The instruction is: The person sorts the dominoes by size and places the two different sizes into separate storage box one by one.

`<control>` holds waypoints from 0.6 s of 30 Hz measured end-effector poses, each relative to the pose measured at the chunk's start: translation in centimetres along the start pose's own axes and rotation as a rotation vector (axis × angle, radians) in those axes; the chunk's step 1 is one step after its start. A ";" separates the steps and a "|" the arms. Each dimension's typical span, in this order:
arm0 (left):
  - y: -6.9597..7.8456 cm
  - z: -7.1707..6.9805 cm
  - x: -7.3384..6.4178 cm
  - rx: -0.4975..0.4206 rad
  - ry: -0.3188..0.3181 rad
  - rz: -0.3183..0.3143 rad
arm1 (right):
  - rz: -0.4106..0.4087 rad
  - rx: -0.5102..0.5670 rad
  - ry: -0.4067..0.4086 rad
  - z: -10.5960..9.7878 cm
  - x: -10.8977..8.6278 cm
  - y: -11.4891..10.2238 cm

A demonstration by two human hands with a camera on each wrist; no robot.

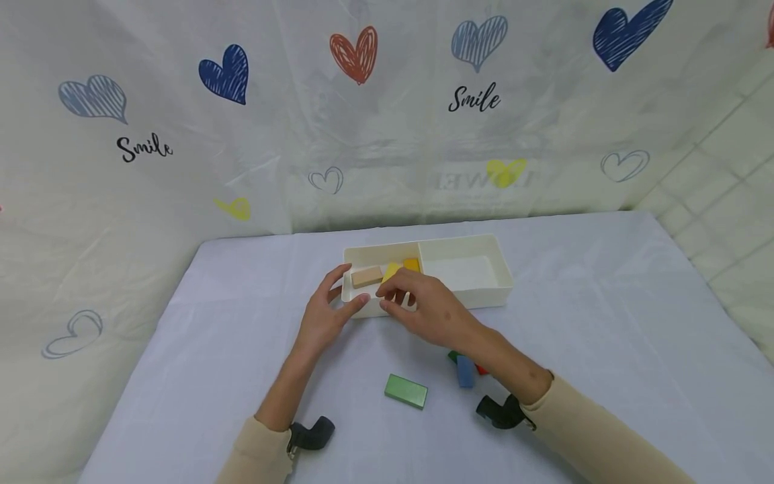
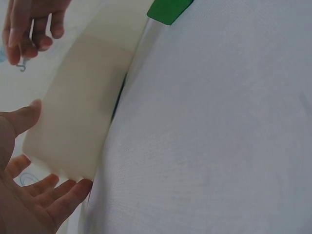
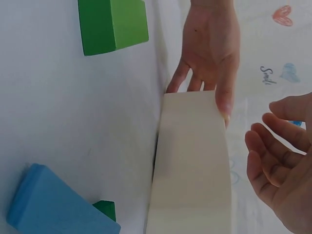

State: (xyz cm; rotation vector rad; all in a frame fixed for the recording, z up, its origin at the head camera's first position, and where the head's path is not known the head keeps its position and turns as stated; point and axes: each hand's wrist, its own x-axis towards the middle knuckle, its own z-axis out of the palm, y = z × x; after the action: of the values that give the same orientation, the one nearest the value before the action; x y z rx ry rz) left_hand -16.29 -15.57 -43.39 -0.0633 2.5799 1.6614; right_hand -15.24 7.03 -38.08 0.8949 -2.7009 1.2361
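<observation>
1. Inspecting the white-clothed desk (image 1: 199, 390), I find my left grip (image 1: 326, 319) clasping the left end of a white, two-compartment rectangular box (image 1: 484, 297).
2. My right grip (image 1: 432, 309) holds nothing, fingers loosely curled above the left compartment.
3. Apparently done: beige rectangular block (image 1: 366, 277), yellow block (image 1: 392, 269) and orange-yellow block (image 1: 412, 264), inside that compartment.
4. Apparently left outside: light-green rectangular block (image 1: 406, 392), blue block (image 1: 465, 372), plus partly hidden dark-green block (image 1: 453, 357) and red block (image 1: 482, 370).

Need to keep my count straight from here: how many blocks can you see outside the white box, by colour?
Green blocks: 2
Blue block: 1
Red block, partly hidden: 1
Total visible: 4
</observation>
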 end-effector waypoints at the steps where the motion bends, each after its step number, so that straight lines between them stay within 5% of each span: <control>1: 0.0 0.0 0.0 0.001 0.000 -0.001 | 0.001 0.000 -0.005 0.0 -0.1 0.0; 18: 0.2 0.0 -0.1 0.000 -0.003 -0.002 | 0.031 -0.021 -0.117 0.8 -1.0 -0.2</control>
State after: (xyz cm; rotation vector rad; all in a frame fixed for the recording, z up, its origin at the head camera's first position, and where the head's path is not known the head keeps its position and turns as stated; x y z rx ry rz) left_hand -16.25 -15.48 -43.18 -0.0632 2.5770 1.6597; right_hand -14.10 6.88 -38.74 0.9556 -2.8219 1.1948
